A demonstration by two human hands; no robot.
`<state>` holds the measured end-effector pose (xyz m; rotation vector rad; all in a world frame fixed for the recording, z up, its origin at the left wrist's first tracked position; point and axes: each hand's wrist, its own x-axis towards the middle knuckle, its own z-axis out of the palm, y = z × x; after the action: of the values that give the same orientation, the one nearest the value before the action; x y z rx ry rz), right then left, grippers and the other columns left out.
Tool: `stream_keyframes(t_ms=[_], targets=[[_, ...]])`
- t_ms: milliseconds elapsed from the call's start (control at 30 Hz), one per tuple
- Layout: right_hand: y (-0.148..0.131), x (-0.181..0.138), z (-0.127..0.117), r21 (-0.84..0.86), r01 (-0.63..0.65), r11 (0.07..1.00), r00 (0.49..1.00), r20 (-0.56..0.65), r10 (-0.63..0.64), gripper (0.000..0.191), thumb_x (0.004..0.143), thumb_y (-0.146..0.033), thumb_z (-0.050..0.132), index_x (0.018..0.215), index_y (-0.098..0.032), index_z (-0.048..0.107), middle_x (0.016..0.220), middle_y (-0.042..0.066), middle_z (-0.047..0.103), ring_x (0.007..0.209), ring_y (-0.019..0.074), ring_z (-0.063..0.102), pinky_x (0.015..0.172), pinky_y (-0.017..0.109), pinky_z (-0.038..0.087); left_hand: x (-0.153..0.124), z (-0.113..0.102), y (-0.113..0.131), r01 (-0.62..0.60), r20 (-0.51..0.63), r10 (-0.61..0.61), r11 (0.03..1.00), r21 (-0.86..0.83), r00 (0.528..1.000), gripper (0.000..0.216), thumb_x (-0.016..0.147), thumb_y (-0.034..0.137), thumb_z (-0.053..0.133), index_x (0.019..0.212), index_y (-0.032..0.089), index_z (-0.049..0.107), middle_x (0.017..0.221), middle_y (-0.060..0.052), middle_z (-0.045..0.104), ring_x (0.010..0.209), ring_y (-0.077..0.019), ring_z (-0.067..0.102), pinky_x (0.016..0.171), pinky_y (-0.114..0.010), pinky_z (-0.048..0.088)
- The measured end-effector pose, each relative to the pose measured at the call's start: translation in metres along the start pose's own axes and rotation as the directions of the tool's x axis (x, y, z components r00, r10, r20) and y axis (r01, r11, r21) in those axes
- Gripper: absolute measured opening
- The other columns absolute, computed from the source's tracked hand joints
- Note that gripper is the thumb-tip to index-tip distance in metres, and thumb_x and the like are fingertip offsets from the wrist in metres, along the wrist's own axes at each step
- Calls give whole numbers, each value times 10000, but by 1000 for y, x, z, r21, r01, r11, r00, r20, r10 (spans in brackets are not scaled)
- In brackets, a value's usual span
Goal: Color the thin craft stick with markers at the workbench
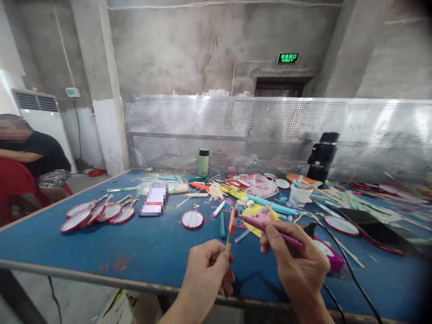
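My left hand [211, 265] is closed around the lower end of a thin wooden stick [231, 229], which stands tilted upward and looks orange near its top. In my right hand [299, 258] a purple pen [254, 222] is pinched, its tip pointing left toward the stick's upper part. Whether the tip touches the stick I cannot tell. Behind the pen lies a yellow-and-pink cut-out [258, 211]. A teal marker [222, 226] lies just left of the stick. Beyond my left hand is a white disc with a red rim [192, 220].
Several red-rimmed discs on sticks [97, 213] overlap at left, near a phone [154, 200]. A green bottle [204, 163], white cup [300, 195] and black flask [323, 157] stand behind. A magenta box [337, 261], black cable [359, 288] and dark phone [374, 229] are at right. Someone [43, 148] sits at far left.
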<state>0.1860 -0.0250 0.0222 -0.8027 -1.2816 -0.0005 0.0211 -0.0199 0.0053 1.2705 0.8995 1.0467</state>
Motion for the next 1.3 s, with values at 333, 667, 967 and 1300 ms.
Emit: stream_keyframes(t_ms=[333, 667, 967, 1300], targets=[[0, 1, 1, -3, 3, 1000, 1000, 3, -3, 52, 882, -215, 675, 898, -180, 710, 602, -21, 625, 455, 95, 582, 441, 205, 507, 1, 0, 1, -12, 6, 12, 1000, -14, 1000, 330, 732, 481, 612, 685, 156, 579, 455, 11, 570, 346, -84, 501, 368, -170, 319], [1, -1, -1, -16, -1, 1000, 1000, -16, 1, 48, 870, -217, 689, 888, -180, 713, 589, -23, 631, 441, 98, 584, 429, 206, 504, 0, 0, 0, -10, 1, 10, 1000, -12, 1000, 327, 734, 479, 613, 691, 157, 579, 446, 12, 568, 342, -88, 491, 366, -176, 326], [-1, 0, 1, -31, 6, 999, 998, -63, -8, 67, 872, -234, 688, 865, -173, 713, 576, -26, 622, 427, 92, 573, 420, 203, 495, 3, 0, -4, -30, 4, 30, 999, -19, 1000, 314, 740, 466, 603, 687, 158, 576, 443, 12, 568, 337, -83, 480, 361, -174, 316], [1, 0, 0, -46, 6, 999, 999, -43, -8, 61, 870, -239, 688, 874, -184, 714, 579, -31, 623, 435, 93, 578, 434, 206, 500, -1, 2, 4, 2, -1, -2, 1000, -19, 1000, 349, 701, 499, 636, 674, 156, 577, 456, 4, 572, 349, -90, 498, 371, -182, 332]])
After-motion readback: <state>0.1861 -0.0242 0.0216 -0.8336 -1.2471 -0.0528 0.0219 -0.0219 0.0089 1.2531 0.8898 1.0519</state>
